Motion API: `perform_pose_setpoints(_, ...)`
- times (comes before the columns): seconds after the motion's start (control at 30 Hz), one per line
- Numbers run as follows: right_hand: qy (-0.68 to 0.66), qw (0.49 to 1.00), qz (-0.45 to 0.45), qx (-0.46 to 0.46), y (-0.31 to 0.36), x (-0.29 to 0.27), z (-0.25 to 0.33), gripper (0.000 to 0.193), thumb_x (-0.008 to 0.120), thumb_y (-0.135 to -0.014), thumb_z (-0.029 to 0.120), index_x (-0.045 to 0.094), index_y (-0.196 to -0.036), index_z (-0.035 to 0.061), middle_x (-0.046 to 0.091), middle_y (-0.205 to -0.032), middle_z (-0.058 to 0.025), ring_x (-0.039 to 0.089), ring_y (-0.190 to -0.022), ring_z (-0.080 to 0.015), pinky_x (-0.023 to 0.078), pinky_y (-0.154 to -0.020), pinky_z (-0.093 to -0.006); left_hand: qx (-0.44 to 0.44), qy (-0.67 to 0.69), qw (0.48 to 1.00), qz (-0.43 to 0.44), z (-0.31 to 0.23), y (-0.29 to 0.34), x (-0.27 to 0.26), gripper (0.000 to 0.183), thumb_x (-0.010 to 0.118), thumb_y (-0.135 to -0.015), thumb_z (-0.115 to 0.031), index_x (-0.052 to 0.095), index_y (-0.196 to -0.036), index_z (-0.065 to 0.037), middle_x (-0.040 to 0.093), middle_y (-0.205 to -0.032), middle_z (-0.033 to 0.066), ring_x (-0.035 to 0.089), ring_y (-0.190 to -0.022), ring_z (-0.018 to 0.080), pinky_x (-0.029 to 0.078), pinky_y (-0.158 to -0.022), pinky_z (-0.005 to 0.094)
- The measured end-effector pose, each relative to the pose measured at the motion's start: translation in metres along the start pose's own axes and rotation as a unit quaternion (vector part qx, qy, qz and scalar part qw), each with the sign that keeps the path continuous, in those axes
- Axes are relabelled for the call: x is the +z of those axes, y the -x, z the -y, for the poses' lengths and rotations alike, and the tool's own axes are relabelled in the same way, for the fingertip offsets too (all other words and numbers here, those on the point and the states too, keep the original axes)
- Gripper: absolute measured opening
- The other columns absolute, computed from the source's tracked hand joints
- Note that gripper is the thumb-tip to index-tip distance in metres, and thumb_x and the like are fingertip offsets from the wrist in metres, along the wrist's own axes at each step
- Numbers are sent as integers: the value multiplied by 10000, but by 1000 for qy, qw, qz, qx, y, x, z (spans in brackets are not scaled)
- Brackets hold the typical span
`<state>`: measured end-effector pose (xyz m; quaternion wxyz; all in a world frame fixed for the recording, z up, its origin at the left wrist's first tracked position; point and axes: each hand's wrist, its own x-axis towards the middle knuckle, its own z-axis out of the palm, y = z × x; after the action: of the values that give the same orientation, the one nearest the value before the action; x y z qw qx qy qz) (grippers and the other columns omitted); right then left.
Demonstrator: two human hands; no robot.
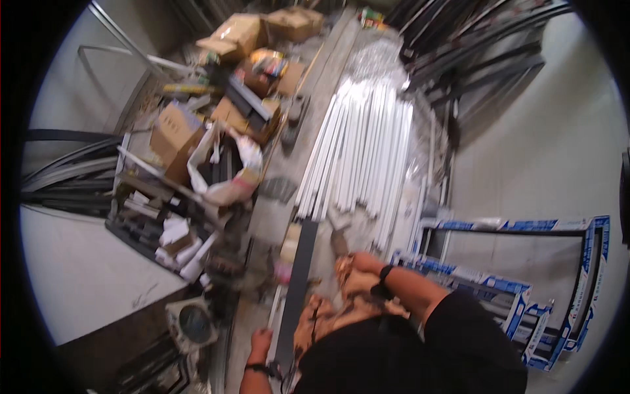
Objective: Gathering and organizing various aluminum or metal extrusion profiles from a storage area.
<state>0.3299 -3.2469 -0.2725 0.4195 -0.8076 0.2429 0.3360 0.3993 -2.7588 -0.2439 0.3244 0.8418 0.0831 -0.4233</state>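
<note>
My left hand [260, 343] is closed at the left edge of a long dark grey flat bar [298, 282], apparently gripping it; blur and the angle hide the fingertips. The bar slants away from my body along my left side. A thin pale strip [276, 310] runs beside it, just ahead of that hand. My right hand [365, 262] is curled in front of my tan-and-black patterned trousers [357, 285], and no object shows in it. Each wrist carries a dark band. Beyond my brown shoe [338, 243], many long white profiles [357, 151] lie side by side on the floor.
Frames with blue-and-white film [525, 225] lean on the right. Dark profiles [485, 65] stack at the back right. Cardboard boxes [174, 134], an open white sack [248, 161] and scrap crowd the left. A square fan-like unit [192, 323] stands near left, by a white panel [92, 276].
</note>
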Motion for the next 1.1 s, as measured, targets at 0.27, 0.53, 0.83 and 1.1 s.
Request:
perform_pose_setpoints(0.27,-23,999,-25,6,8,-34,-28,428,615,-801,294,647,-1130,22,640,-1132,-212,597,-1064,-371,473,-910,-428,-132,78,988,-35,-46,28,-34,365,649,-818,-230,642,-1083,22,654,-841,83,598,-704,161,473,-605,300)
perform_pose_setpoints(0.53,-6,994,-82,70,0,-137,-107,391,604,-799,282,675,-1072,12,655,-1093,-209,616,-1031,-363,481,-917,-414,-67,1,997,-36,-156,2,-60,369,668,-816,-228,626,-1084,23,654,-869,94,603,-739,169,484,-638,322)
perform_pose_setpoints(0.83,-217,951,-184,125,-28,-224,-134,400,636,-784,278,675,-1061,-7,663,-1075,-213,616,-1038,-353,480,-912,-400,-49,-10,998,-45,-251,-80,-57,368,668,-820,-223,638,-1075,40,675,-934,105,628,-789,186,500,-699,316)
perform_pose_setpoints(1.1,-214,963,-135,91,-87,-305,-101,400,625,-835,227,623,-1145,-26,689,-860,-159,669,-731,-213,529,-616,-339,-39,-31,997,60,-342,-222,-50,412,693,-798,-267,645,-1078,32,688,-949,127,653,-816,215,511,-702,348)
